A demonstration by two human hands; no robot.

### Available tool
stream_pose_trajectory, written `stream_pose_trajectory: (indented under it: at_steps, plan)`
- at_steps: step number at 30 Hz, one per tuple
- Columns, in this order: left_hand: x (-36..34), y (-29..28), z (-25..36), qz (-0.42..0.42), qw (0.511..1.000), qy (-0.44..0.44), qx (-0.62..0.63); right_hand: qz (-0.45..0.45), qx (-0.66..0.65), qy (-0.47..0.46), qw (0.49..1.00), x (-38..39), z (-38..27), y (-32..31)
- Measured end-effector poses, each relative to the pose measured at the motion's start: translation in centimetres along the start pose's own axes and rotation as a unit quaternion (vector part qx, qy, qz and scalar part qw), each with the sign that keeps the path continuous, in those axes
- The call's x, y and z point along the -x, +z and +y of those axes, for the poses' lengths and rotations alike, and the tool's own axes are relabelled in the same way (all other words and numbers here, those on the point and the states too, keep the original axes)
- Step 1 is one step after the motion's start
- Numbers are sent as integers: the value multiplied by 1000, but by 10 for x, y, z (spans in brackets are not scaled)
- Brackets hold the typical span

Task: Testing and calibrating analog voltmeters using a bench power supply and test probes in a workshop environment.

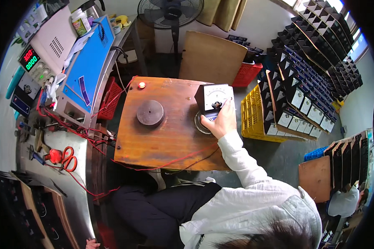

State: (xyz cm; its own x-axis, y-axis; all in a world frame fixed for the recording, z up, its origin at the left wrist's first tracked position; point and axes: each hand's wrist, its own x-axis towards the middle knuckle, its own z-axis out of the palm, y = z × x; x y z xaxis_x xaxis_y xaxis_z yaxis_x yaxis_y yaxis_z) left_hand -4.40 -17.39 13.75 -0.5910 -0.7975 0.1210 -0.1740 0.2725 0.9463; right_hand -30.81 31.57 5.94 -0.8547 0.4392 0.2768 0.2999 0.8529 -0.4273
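Note:
My right hand point(223, 120) grips an analog panel meter point(217, 92) with a white dial face and black housing, thumb on the near side and fingers along its right edge. The meter is tilted up above a round metal-rimmed piece point(201, 123) near the right edge of the wooden board point(174, 141); whether they touch is hidden. To the left, a dark round disc point(150, 113) lies on the same board. Only some fingers of my left hand point(92, 244) show at the bottom edge, too little to tell what they do.
A red lamp point(142, 85) glows at the board's far left corner. Red wires point(174, 159) cross its near edge. A blue instrument case point(87, 66) and red-handled scissors point(69, 159) are on the left bench. Stacked meters point(297, 99) and a yellow crate point(253, 116) stand right.

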Motion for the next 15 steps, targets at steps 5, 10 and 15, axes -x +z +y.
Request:
stream_pose_trajectory:
  at_steps: [5, 10, 15]
  plan:
    - [2, 1, 7, -11, 1000, -12, -18, 15, 12, -2, 1000, 4, 4, 6]
    - [1, 1, 5, 14, 999, -27, -13, 79, 55, -36, 995, 5, 11, 19]
    - [1, -1, -3, 7, 1000, 6, 0, 83, 55, -42, 994, 4, 11, 14]
